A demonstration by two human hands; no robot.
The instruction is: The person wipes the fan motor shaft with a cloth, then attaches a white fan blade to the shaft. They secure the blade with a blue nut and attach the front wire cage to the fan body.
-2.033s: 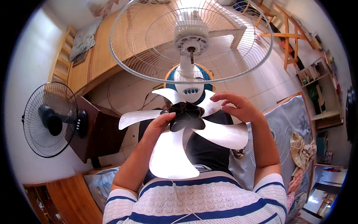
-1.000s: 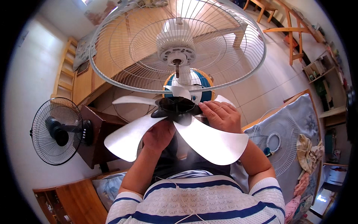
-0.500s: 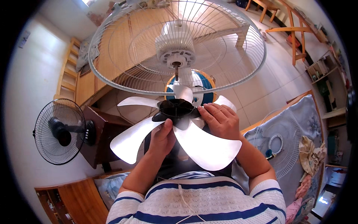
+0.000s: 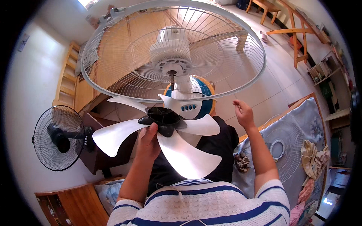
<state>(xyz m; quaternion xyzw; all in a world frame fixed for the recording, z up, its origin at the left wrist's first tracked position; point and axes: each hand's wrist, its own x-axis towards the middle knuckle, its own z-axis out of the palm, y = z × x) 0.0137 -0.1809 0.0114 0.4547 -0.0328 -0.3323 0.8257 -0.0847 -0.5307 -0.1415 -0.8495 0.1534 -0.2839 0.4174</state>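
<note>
My left hand (image 4: 149,145) grips a fan blade assembly (image 4: 190,158) from below, thumb against its black hub. Several white blades spread around the black hub (image 4: 164,117), whose hollow side faces up. My right hand (image 4: 244,113) is off the blades, raised to their right with fingers curled together; what is in them, if anything, I cannot make out. Just beyond the blades stands the floor fan, its rear wire guard (image 4: 241,88) around the white motor housing (image 4: 171,51). A bare metal shaft (image 4: 172,81) sticks out of the housing toward me.
A black fan (image 4: 58,132) stands at the left by a dark wooden cabinet (image 4: 109,147). On the grey-blue bedding (image 4: 256,150) at the right lies a front wire guard (image 4: 292,132) beside crumpled cloth (image 4: 313,156). The fan's blue and white base (image 4: 205,100) rests on the tiled floor.
My right hand has let go of the hub and moved right. My left hand has shifted the blades left, turning them. The floor fan appears slightly lower and farther left in view.
</note>
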